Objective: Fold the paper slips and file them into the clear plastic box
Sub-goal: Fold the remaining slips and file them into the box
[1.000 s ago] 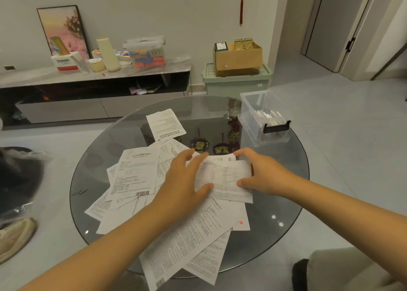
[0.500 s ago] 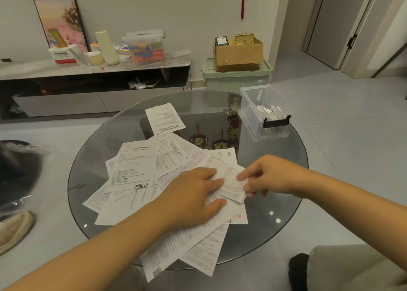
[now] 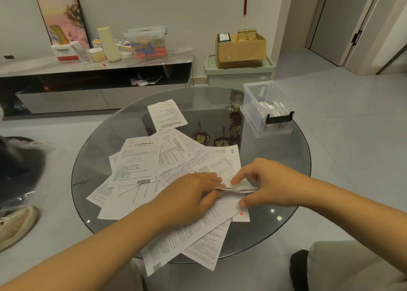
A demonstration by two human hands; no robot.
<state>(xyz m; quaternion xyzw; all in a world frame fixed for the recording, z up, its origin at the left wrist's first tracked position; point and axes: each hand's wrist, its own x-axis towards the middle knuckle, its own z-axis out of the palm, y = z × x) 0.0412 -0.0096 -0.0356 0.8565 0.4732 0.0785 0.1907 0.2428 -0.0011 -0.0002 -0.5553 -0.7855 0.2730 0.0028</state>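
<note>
Table edge: round glass table (image 3: 286,180), dark rim curving through lower right of frame; bare glass showing right of the hands and at upper left of the tabletop.
Open room: bare glass between the hands and the clear plastic box (image 3: 267,111); grey floor open at right of frame.
Box: standing at the table's upper right rim, lid off, black handle on the near wall, folded white slips upright inside.
Folded slip: paper slip (image 3: 236,189) at centre right of frame, held just above the loose sheets, seen nearly edge-on as a thin creased band; print not readable.
Left hand: left hand (image 3: 187,193) palm down over the pile, fingers curled, fingertips pinching the slip's left end.
Right hand: right hand (image 3: 267,184) gripping the slip's right end, thumb below, index finger (image 3: 240,178) stretched along the top edge.
Pile: loose paper sheets (image 3: 136,165) fanned across centre and lower centre, overlapping; some overhanging the near rim.
Lone sheet: single receipt (image 3: 167,114) lying apart at upper centre of the tabletop.
Surroundings: low cabinet (image 3: 94,68) along the wall at upper left; cardboard box (image 3: 241,48) on a green bin (image 3: 237,76) at upper centre; shoe (image 3: 15,224) at left edge.
</note>
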